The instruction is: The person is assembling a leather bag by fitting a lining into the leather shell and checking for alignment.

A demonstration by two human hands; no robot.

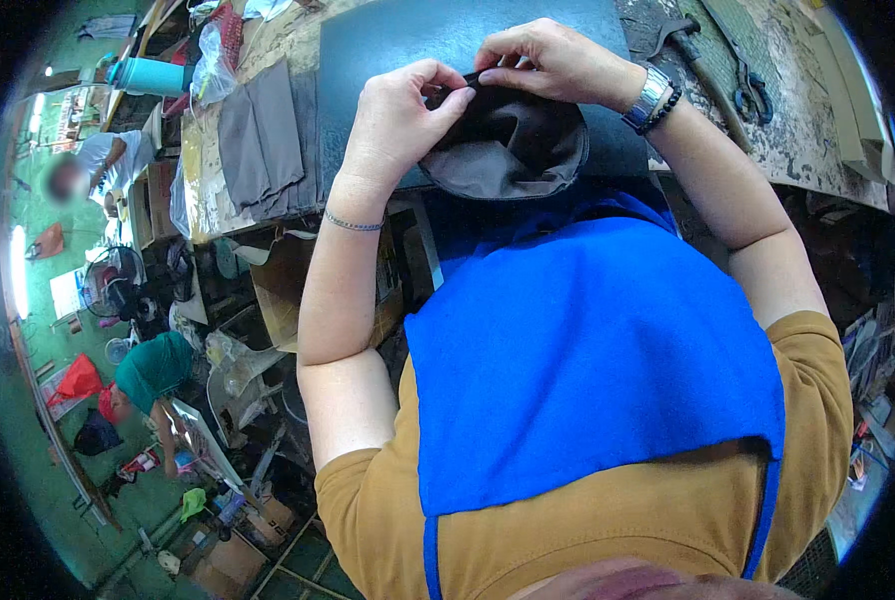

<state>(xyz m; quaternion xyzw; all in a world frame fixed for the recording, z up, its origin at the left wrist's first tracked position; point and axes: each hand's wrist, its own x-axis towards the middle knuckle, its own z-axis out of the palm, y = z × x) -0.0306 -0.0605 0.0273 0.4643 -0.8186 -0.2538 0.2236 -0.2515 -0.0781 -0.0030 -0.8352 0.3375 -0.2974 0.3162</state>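
Both of my hands pinch the far edge of a dark grey-brown fabric pouch (518, 150), whose opening faces me and shows a creased lining. My left hand (403, 115) grips the edge at its left, thumb and forefinger pressed together. Just to the right, my right hand (553, 62) pinches the same edge, fingers curled over it. The pouch rests at the near edge of a dark flat board (393, 50) on the workbench. What lies under my fingertips is too small to make out.
Dark fabric pieces (260, 140) lie left of the board, near a turquoise tumbler (151, 76). A hammer (703, 70) and scissors (753, 95) lie at the right. Farther left, a person in a green top (156, 370) bends beside a fan (113, 280); another person (118, 160) sits beyond.
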